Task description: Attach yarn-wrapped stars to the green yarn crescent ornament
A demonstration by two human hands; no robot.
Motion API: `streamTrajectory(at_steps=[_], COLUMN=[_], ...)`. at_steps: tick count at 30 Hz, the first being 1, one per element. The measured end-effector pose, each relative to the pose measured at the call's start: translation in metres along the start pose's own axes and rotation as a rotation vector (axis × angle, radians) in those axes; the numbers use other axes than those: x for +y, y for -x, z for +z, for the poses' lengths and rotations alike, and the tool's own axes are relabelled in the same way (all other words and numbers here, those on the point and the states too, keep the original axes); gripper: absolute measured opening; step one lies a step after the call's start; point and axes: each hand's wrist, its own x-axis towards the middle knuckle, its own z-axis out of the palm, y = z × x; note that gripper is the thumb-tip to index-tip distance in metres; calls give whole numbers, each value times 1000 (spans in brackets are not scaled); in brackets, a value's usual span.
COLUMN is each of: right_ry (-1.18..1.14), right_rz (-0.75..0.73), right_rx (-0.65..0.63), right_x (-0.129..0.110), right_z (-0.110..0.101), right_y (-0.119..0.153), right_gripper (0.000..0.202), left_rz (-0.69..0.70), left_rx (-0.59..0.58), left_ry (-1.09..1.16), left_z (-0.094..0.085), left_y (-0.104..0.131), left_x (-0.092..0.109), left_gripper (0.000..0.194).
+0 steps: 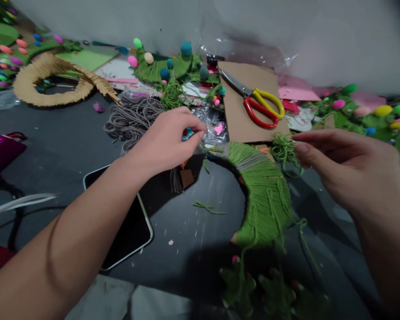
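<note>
A crescent form wrapped in green yarn (263, 191), with some grey strands near its upper end, lies on the dark table between my hands. My left hand (170, 135) is above its upper left end, thumb and fingers pinched together. A short green strand shows by those fingertips; whether it is held I cannot tell. My right hand (360, 171) is raised at the right, thumb and forefinger closed together beside a loose green yarn bundle (283, 147). Anything between these fingertips is too small to make out. Cut green yarn bits (209, 207) lie inside the crescent's curve.
Scissors (253, 100) with red and yellow handles rest on cardboard (236, 120). Grey yarn (133, 118) and a phone (126, 235) lie at left, beyond them a tan paper-wrapped ring (53, 98). Decorated green pieces (166, 66) line the wall. A purple object (3, 153) sits far left.
</note>
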Motion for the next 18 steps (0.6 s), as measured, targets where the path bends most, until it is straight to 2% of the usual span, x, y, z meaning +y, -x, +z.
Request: streamTrajectory(at_steps=[7,11,15,18], right_ry=[7,-2,29,115], right_rz=[39,55,-32,-71], right_rx=[0,60,106,159], right_x=[7,10,14,13], right_z=[1,5,4,2], right_y=[-5,-11,-7,1], right_gripper=[24,24,32,19], left_rz=[-47,-48,-52,-50], left_rx=[24,11,21,35], left_ry=[5,27,30,27], left_z=[1,0,0,1], left_y=[-1,0,0,0], left_x=[1,2,2,3], left_gripper=[24,25,26,26])
